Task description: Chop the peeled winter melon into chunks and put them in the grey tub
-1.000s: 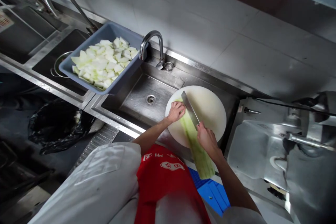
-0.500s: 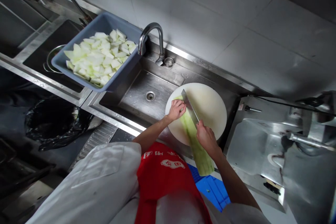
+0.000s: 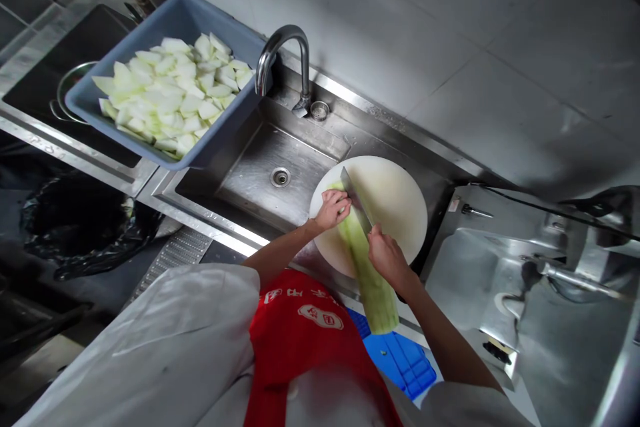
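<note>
A long pale-green peeled gourd [image 3: 371,280] lies across a round white cutting board [image 3: 400,203], its near end hanging over the board's edge toward my apron. My left hand [image 3: 333,209] presses on the gourd's far part with curled fingers. In my right hand [image 3: 387,253] is the handle of a kitchen knife [image 3: 356,199]. The blade lies along the gourd, close beside my left fingertips. How deep the edge sits in the flesh cannot be made out.
A blue-grey tub [image 3: 210,147] of cut white-green pieces rests over the sink's left side. A curved faucet [image 3: 303,60] rises behind the steel sink [image 3: 250,173]. To the right stands a metal machine [image 3: 480,267]. A black-bagged bin [image 3: 75,227] is at lower left.
The whole view has shifted slightly, moving the scene a little left. My hands, the knife and the gourd keep nearly the same places on the board.
</note>
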Demonstrator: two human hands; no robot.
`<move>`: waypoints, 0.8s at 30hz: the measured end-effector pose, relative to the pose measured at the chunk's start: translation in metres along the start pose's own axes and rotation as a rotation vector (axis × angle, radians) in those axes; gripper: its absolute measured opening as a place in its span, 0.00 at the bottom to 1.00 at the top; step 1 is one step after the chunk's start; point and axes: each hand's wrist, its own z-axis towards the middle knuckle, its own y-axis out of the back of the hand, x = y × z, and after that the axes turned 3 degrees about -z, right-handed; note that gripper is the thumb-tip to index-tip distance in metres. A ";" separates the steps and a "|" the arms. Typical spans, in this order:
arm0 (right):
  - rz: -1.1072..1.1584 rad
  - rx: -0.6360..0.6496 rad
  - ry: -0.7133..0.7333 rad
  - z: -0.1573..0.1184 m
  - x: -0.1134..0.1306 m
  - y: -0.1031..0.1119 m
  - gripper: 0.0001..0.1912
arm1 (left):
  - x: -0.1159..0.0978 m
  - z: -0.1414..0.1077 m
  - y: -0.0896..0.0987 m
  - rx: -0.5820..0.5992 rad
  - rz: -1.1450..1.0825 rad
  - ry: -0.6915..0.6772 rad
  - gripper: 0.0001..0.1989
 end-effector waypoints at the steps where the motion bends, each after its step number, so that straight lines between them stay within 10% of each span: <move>1: -0.005 0.008 0.010 0.003 0.001 0.003 0.16 | 0.000 0.000 0.000 0.009 0.000 0.004 0.13; 7: 0.003 -0.036 0.043 0.039 0.008 0.010 0.15 | 0.001 -0.001 0.000 0.037 0.002 0.011 0.13; 16: 0.100 -0.174 -0.036 0.068 0.013 -0.046 0.15 | 0.003 -0.002 -0.003 -0.031 -0.026 -0.052 0.13; 24: 0.054 -0.180 -0.021 0.075 0.015 -0.039 0.16 | 0.004 -0.001 -0.002 0.015 -0.019 -0.038 0.14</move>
